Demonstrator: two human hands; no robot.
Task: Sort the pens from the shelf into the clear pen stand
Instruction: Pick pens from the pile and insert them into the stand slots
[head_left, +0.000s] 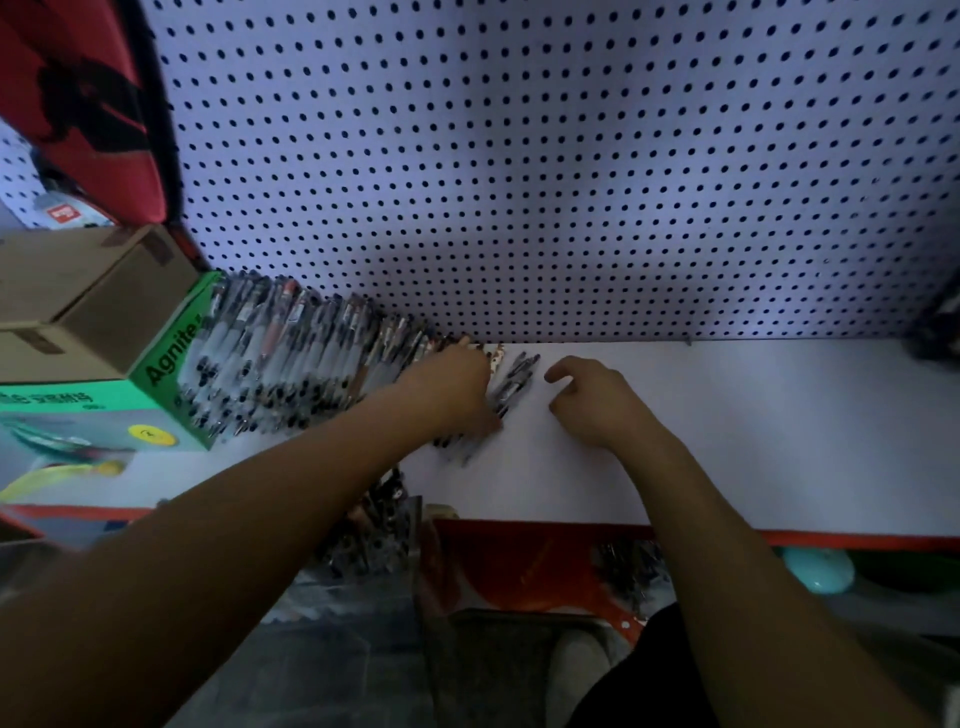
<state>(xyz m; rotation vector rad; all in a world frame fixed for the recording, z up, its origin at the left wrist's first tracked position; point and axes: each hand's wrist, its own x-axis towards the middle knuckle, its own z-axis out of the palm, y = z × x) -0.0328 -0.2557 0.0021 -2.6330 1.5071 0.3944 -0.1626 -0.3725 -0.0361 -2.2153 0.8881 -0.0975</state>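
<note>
Pens: long row of clear-barrelled pens with black and some red caps, lying side by side on white shelf, leaning against green box at row's left end. Few loose dark pens lie at row's right end, tilted, under and just beside my left hand. Clear pen stand: below shelf's front edge, holding dark pens; blurred.

Both bare forearms reach up from the bottom of the frame toward its middle. The left hand lies palm down at centre, its fingers bent downward; whether they grip anything cannot be told. The right hand hovers just to the right of it, palm down, fingers loosely curled and holding nothing.
</note>
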